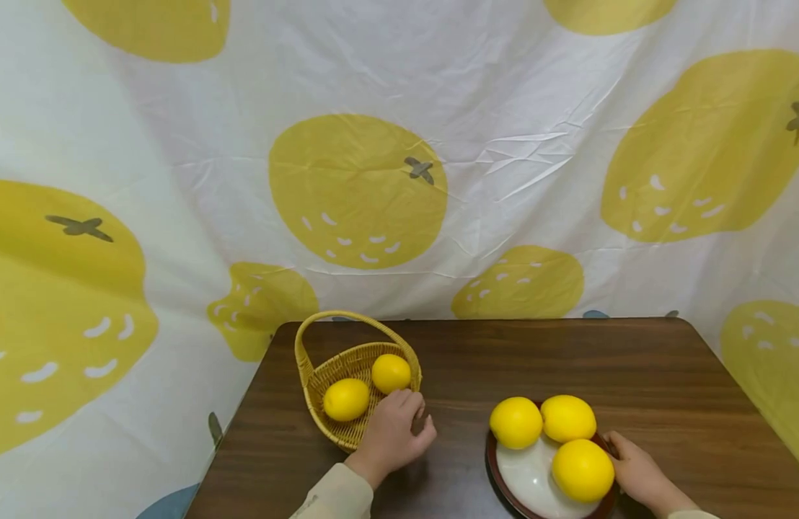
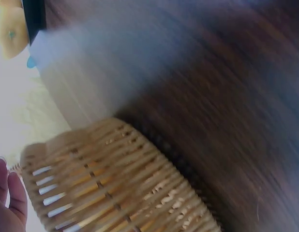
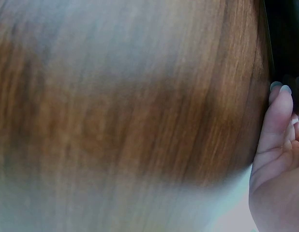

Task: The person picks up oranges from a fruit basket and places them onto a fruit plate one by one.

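In the head view my left hand (image 1: pixel 394 431) is over the near right side of the wicker basket (image 1: pixel 321 425), fingers loosely bent and thumb apart from them. Two lemons (image 1: pixel 346 400) lie in that basket, one close beyond my fingertips. From the left wrist, the woven wall (image 2: pixel 120 179) fills the lower part, with fingertips (image 2: pixel 16 193) beside its rim. My right hand (image 1: pixel 641 472) grips the right rim of a white plate (image 1: pixel 526 476) with a brown edge; a lemon partly hides the fingertips. Three lemons (image 1: pixel 583 470) rest on this plate.
Both containers stand on a dark wooden table (image 1: pixel 458 404) with rounded far corners. The basket's tall handle (image 1: pixel 354 315) arches over its far side. A white cloth (image 1: pixel 503 86) printed with large lemons hangs behind the table and along its sides.
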{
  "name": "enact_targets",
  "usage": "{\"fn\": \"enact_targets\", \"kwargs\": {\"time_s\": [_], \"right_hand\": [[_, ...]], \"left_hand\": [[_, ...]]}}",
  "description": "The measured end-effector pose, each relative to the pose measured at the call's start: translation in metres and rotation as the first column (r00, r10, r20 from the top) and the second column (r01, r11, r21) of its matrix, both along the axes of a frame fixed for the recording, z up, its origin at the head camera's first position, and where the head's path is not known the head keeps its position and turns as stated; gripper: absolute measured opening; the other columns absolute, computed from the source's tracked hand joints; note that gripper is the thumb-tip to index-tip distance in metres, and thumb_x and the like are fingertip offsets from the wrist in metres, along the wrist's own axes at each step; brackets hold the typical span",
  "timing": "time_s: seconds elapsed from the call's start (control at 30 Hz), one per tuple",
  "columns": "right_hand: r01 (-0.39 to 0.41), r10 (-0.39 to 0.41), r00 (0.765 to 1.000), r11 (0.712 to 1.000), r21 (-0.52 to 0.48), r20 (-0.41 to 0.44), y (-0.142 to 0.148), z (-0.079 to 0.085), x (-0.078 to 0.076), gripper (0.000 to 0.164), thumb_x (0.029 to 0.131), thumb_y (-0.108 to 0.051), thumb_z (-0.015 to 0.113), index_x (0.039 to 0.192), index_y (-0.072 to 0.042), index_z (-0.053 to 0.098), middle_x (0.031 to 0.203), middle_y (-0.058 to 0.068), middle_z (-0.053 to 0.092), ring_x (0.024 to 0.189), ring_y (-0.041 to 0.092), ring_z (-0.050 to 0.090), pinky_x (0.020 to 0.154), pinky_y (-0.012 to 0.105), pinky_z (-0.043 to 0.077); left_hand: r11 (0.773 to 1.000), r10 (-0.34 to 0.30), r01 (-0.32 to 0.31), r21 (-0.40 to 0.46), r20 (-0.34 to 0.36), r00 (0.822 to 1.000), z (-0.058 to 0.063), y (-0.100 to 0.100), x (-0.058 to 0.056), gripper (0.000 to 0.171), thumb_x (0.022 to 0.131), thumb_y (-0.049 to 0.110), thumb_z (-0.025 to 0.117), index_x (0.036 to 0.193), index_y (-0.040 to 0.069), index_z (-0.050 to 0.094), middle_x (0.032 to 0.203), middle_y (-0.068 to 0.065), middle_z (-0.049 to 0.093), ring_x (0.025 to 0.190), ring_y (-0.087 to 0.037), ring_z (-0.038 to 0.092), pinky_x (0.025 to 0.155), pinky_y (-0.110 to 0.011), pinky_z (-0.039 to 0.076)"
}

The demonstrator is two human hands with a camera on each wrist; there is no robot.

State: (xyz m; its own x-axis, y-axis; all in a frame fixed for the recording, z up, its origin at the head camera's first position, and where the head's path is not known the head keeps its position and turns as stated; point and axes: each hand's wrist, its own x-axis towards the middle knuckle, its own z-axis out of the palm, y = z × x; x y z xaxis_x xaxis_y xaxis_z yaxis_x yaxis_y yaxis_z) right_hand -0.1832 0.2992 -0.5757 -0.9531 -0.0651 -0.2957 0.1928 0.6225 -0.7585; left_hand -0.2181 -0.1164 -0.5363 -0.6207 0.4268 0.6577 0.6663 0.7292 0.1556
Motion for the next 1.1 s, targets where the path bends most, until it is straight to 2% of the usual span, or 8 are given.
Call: {"fn": "enact_targets", "kwargs": {"time_s": [0.17, 0.33, 0.43, 0.63, 0.8, 0.9, 1.03, 1.1], "right_hand": [[-0.005, 0.006, 1.0, 1.0, 0.025, -0.017, 0.0, 0.0, 0.0, 0.033, 0.105, -0.026, 0.051, 0.122, 0.002, 0.055, 0.1, 0.007, 0.064, 0.082, 0.021, 0.055, 0.067, 0.035, 0.048], [-0.015, 0.016, 1.0, 0.999, 0.042, -0.015, 0.001, 0.0, 0.0, 0.037, 0.106, -0.029, 0.05, 0.125, 0.002, 0.055, 0.106, 0.008, 0.065, 0.087, 0.021, 0.055, 0.07, 0.035, 0.047], [-0.001, 0.001, 1.0, 1.0, 0.024, -0.014, 0.001, -0.001, 0.0, 0.035, 0.105, -0.026, 0.05, 0.125, 0.002, 0.054, 0.102, 0.008, 0.064, 0.081, 0.02, 0.055, 0.065, 0.035, 0.048], [0.008, -0.008, 1.0, 1.0, 0.016, -0.024, 0.001, -0.001, 0.0, 0.03, 0.105, -0.022, 0.05, 0.123, 0.002, 0.053, 0.095, 0.006, 0.061, 0.074, 0.02, 0.053, 0.061, 0.033, 0.049], [0.001, 0.0, 1.0, 1.0, 0.018, -0.028, 0.001, -0.001, 0.0, 0.032, 0.105, -0.024, 0.051, 0.123, 0.002, 0.054, 0.097, 0.006, 0.062, 0.079, 0.02, 0.054, 0.064, 0.034, 0.048], [-0.007, 0.008, 0.999, 1.0, 0.029, -0.034, 0.001, -0.001, 0.0, 0.032, 0.105, -0.024, 0.051, 0.123, 0.002, 0.055, 0.099, 0.006, 0.064, 0.083, 0.02, 0.055, 0.067, 0.034, 0.047], [-0.01, 0.011, 0.999, 0.999, 0.04, -0.038, 0.001, -0.002, 0.0, 0.031, 0.105, -0.024, 0.051, 0.122, 0.001, 0.055, 0.099, 0.006, 0.064, 0.085, 0.02, 0.055, 0.069, 0.034, 0.046], [-0.008, 0.01, 0.999, 0.999, 0.038, -0.036, 0.002, -0.003, 0.0, 0.031, 0.105, -0.025, 0.051, 0.122, 0.001, 0.055, 0.099, 0.006, 0.063, 0.084, 0.02, 0.055, 0.069, 0.034, 0.046]], "left_hand": [[0.999, 0.042, -0.042, -0.034, 0.011, 0.999, 0.001, -0.009, -0.004, 0.03, 0.076, 0.018, 0.07, 0.07, 0.021, 0.041, 0.068, 0.01, 0.034, 0.063, -0.004, 0.033, 0.058, -0.014, 0.029], [0.998, 0.047, -0.046, -0.048, 0.009, 0.999, 0.003, -0.016, -0.008, 0.021, 0.078, 0.016, 0.072, 0.075, 0.019, 0.051, 0.071, 0.008, 0.042, 0.065, -0.006, 0.04, 0.059, -0.018, 0.038], [0.997, 0.048, -0.047, -0.06, 0.01, 0.999, 0.005, -0.019, -0.01, 0.018, 0.08, 0.015, 0.074, 0.079, 0.019, 0.056, 0.074, 0.008, 0.047, 0.066, -0.007, 0.044, 0.061, -0.021, 0.043], [0.991, 0.098, -0.097, -0.097, 0.012, 0.995, 0.01, -0.023, -0.015, 0.015, 0.083, 0.017, 0.074, 0.082, 0.019, 0.059, 0.075, 0.008, 0.049, 0.066, -0.007, 0.045, 0.061, -0.021, 0.043], [0.98, 0.143, -0.134, -0.147, 0.046, 0.989, 0.015, -0.027, -0.02, 0.012, 0.087, 0.019, 0.072, 0.086, 0.017, 0.06, 0.078, 0.004, 0.052, 0.067, -0.011, 0.046, 0.062, -0.026, 0.044], [0.962, 0.213, -0.185, -0.201, 0.13, 0.968, 0.015, -0.032, -0.024, 0.012, 0.089, 0.024, 0.07, 0.096, 0.017, 0.062, 0.088, 0.001, 0.057, 0.074, -0.016, 0.051, 0.067, -0.032, 0.046], [0.933, 0.313, -0.248, -0.262, 0.247, 0.917, 0.011, -0.039, -0.027, 0.026, 0.091, 0.03, 0.068, 0.114, 0.018, 0.064, 0.108, -0.005, 0.062, 0.095, -0.027, 0.058, 0.083, -0.045, 0.047], [0.923, 0.344, -0.267, -0.278, 0.281, 0.896, 0.01, -0.042, -0.027, 0.03, 0.092, 0.031, 0.067, 0.119, 0.018, 0.064, 0.115, -0.006, 0.062, 0.104, -0.03, 0.057, 0.089, -0.05, 0.044]]}}
